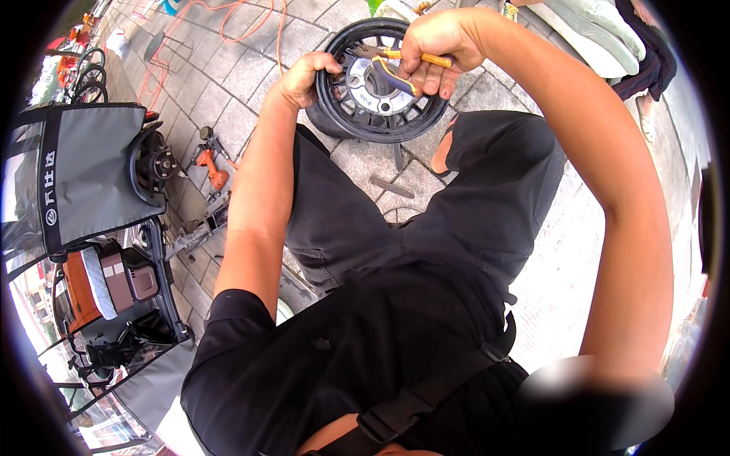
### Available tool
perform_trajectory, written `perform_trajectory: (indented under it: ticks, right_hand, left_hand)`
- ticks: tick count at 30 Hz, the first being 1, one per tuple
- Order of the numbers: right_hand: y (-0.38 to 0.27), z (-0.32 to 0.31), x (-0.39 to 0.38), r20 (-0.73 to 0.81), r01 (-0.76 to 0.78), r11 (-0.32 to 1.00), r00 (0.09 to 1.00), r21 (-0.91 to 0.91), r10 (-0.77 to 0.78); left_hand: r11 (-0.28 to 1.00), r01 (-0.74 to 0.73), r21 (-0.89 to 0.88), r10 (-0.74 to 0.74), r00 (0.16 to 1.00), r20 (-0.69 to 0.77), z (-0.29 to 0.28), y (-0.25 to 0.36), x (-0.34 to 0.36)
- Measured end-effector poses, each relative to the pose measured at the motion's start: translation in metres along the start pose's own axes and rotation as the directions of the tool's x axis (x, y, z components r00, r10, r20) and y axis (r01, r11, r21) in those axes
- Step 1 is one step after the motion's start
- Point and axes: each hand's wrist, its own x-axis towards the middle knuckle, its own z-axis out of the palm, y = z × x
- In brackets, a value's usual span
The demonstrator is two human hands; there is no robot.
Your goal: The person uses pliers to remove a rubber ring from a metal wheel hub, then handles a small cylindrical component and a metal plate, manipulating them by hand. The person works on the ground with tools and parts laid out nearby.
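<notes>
In front of my knees is a black wheel rim (351,125) with a silver hub at its centre. My left hand (306,78) grips the rim's left edge, fingers curled over it. My right hand (442,52) is above the rim's upper right part, closed around a pair of pliers (393,76) with yellow and dark handles. The plier jaws point left, over the wheel near the hub. Exactly what the jaw tips touch is too small to tell.
A flat metal bar (392,187) lies on the paving between my legs. To my left are an orange power tool (212,170) and a three-wheeled vehicle with a grey cover (95,178). An orange hose (226,29) winds across the ground. Another person's leg (646,114) is at the far right.
</notes>
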Motion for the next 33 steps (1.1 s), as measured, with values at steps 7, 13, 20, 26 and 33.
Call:
perform_trajectory:
  ticks: [7,13,20,26,33]
  right_hand:
    - [0.028,0.022,-0.055,0.009,0.117,0.981,0.993,0.157,-0.120]
    - [0.069,0.049,-0.052,-0.128,0.335,0.788,0.940,0.516,-0.316]
    - [0.069,0.069,-0.063,-0.190,0.372,0.742,0.927,0.557,-0.322]
    - [0.062,0.071,-0.064,-0.231,0.312,0.796,0.947,0.518,-0.222]
    - [0.063,0.077,-0.060,-0.300,0.320,0.891,0.927,0.323,-0.224]
  left_hand:
    - [0.998,-0.058,-0.035,0.060,0.997,0.058,-0.009,-0.005,0.005]
    - [0.991,-0.044,-0.123,0.060,0.990,0.129,0.000,-0.006,-0.002]
    - [0.985,-0.025,-0.168,0.058,0.980,0.191,0.009,-0.002,-0.013]
    - [0.988,-0.010,-0.154,0.037,0.985,0.171,0.017,0.000,-0.019]
    - [0.987,-0.143,-0.069,0.151,0.979,0.138,0.019,-0.002,-0.020]
